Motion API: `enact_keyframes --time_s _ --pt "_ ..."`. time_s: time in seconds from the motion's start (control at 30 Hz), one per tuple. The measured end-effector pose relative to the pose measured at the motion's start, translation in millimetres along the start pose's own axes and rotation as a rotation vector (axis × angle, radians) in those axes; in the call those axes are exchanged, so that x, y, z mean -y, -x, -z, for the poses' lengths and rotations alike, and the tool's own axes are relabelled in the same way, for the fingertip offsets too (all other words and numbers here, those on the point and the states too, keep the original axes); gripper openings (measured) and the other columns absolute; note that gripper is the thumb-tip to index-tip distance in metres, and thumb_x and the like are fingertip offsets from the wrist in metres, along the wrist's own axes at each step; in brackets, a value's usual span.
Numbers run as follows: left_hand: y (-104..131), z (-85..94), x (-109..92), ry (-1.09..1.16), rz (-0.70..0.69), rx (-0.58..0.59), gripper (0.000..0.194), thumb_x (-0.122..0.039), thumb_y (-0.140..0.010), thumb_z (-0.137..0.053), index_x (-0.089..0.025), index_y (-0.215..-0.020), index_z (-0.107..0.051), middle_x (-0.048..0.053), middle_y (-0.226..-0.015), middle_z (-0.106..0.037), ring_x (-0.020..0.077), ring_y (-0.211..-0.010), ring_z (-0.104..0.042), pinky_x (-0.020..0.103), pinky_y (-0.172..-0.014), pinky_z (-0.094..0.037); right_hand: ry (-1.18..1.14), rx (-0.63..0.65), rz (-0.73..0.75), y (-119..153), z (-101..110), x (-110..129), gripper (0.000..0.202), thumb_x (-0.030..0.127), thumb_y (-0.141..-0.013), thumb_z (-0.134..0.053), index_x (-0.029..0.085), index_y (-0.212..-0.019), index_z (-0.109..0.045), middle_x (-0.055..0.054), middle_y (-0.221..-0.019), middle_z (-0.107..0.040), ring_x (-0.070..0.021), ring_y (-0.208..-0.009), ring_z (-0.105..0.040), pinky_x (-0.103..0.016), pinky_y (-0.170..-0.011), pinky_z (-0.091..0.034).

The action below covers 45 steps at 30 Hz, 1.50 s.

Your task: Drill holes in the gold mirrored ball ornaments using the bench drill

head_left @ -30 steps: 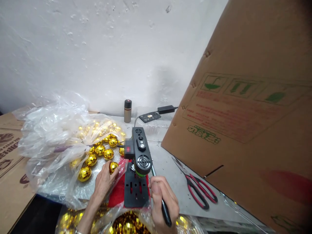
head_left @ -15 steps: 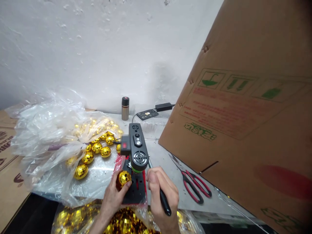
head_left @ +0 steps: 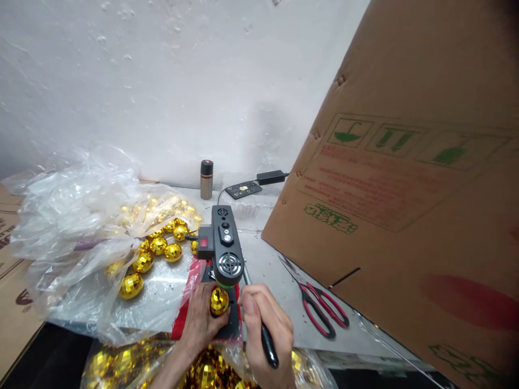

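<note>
My left hand (head_left: 204, 313) holds a gold mirror ball (head_left: 219, 301) between thumb and fingers, on the base of a small black bench machine (head_left: 229, 243) that looks like a drill press. The ball sits under the front end of the machine's head, by a green ring; whether the two touch, I cannot tell. On the right, my right hand (head_left: 267, 324) is closed around the machine's lever (head_left: 269, 348), whose black grip end sticks out below the fist. More gold mirror balls (head_left: 142, 262) lie to the left on clear plastic.
A clear plastic bag (head_left: 73, 227) spreads at left. Red-handled scissors (head_left: 324, 308) lie right of my hand, before a large cardboard box (head_left: 389, 178). Behind stand a small bottle (head_left: 206, 181), a dark phone-like slab (head_left: 243, 189) and a black adapter (head_left: 271, 177). Bagged gold balls (head_left: 125, 362) fill the front edge.
My left hand has moved the gold ball rightward, from beside the machine's head to beneath its front end. My right hand stays on the lever. The view has shifted slightly.
</note>
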<state>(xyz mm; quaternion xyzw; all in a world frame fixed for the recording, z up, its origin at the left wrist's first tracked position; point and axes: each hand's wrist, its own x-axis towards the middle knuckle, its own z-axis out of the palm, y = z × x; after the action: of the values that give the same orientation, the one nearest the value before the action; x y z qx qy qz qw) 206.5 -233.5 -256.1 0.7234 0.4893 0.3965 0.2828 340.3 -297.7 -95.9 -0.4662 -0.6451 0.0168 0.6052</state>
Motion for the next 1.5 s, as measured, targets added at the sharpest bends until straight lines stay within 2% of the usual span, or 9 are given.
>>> enact_keyframes --time_s 0.23,0.43,0.57,0.7,0.93,1.1,1.33,1.5 --pt "-0.9 -6.3 6.2 -0.042 0.027 0.075 0.045 -0.034 -0.076 -0.072 -0.02 -0.119 -0.071 0.014 -0.116 -0.076 0.0376 -0.108 -0.069 0.059 -0.098 -0.052 -0.005 -0.008 0.009 25.5 -8.3 -21.1 0.026 0.009 -0.104 -0.042 0.022 -0.085 -0.052 0.001 -0.077 -0.058 -0.0094 -0.062 -0.058 -0.022 -0.056 -0.045" --pt "1.7 -9.7 7.8 -0.068 0.003 0.029 0.042 -0.032 -0.074 -0.073 -0.021 -0.115 -0.072 0.012 -0.111 -0.076 0.0367 -0.103 -0.07 0.055 -0.093 -0.053 0.021 -0.106 0.069 45.8 -20.6 -38.6 0.028 0.016 -0.107 -0.038 0.023 -0.084 -0.052 0.001 -0.076 -0.06 -0.0121 -0.062 -0.06 -0.026 -0.058 -0.046" --pt "0.7 -11.5 8.7 -0.088 -0.019 0.026 0.04 -0.033 -0.074 -0.073 -0.021 -0.112 -0.072 0.013 -0.108 -0.077 0.0367 -0.1 -0.071 0.053 -0.088 -0.054 0.009 -0.122 0.04 48.7 -24.6 -40.1 0.028 0.015 -0.107 -0.039 0.023 -0.083 -0.052 0.001 -0.077 -0.059 -0.0125 -0.064 -0.06 -0.027 -0.059 -0.046" --pt "0.5 -13.6 10.1 -0.103 -0.02 0.026 0.045 -0.033 -0.073 -0.075 -0.019 -0.116 -0.073 0.015 -0.11 -0.076 0.0389 -0.101 -0.072 0.054 -0.087 -0.055 -0.019 -0.19 0.025 52.3 -29.6 -40.1 0.031 0.017 -0.108 -0.038 0.023 -0.08 -0.052 0.002 -0.075 -0.057 -0.0115 -0.063 -0.056 -0.026 -0.059 -0.044" --pt "1.1 -11.5 8.5 -0.078 0.002 0.067 0.045 -0.034 -0.075 -0.076 -0.018 -0.118 -0.072 0.016 -0.114 -0.076 0.0399 -0.105 -0.072 0.057 -0.091 -0.054 -0.023 -0.223 -0.028 57.0 -34.4 -37.7 0.035 0.021 -0.11 -0.039 0.023 -0.078 -0.051 0.003 -0.074 -0.055 -0.0115 -0.063 -0.054 -0.026 -0.06 -0.043" --pt "-0.6 -7.7 4.1 -0.076 0.013 0.066 0.044 -0.033 -0.074 -0.078 -0.017 -0.114 -0.073 0.015 -0.109 -0.077 0.0399 -0.102 -0.072 0.057 -0.089 -0.055 -0.013 -0.209 -0.046 58.0 -33.8 -36.6 0.035 0.021 -0.111 -0.036 0.023 -0.079 -0.051 0.002 -0.075 -0.056 -0.0121 -0.065 -0.055 -0.026 -0.062 -0.043" --pt "0.6 -11.3 7.9 -0.106 -0.011 0.03 0.043 -0.031 -0.073 -0.078 -0.017 -0.114 -0.072 0.014 -0.107 -0.077 0.0381 -0.098 -0.072 0.056 -0.089 -0.056 0.041 -0.21 0.058 53.5 -33.6 -41.0 0.034 0.017 -0.109 -0.035 0.023 -0.08 -0.05 0.005 -0.074 -0.057 -0.0112 -0.062 -0.055 -0.029 -0.085 -0.053" --pt "0.7 -14.3 9.1 -0.116 -0.005 0.019 0.042 -0.031 -0.072 -0.08 -0.019 -0.112 -0.073 0.013 -0.105 -0.077 0.0377 -0.098 -0.072 0.055 -0.088 -0.056 0.048 -0.216 0.074 51.8 -32.6 -41.7 0.034 0.016 -0.109 -0.036 0.024 -0.079 -0.049 0.005 -0.074 -0.056 -0.0106 -0.063 -0.055 -0.028 -0.085 -0.053"
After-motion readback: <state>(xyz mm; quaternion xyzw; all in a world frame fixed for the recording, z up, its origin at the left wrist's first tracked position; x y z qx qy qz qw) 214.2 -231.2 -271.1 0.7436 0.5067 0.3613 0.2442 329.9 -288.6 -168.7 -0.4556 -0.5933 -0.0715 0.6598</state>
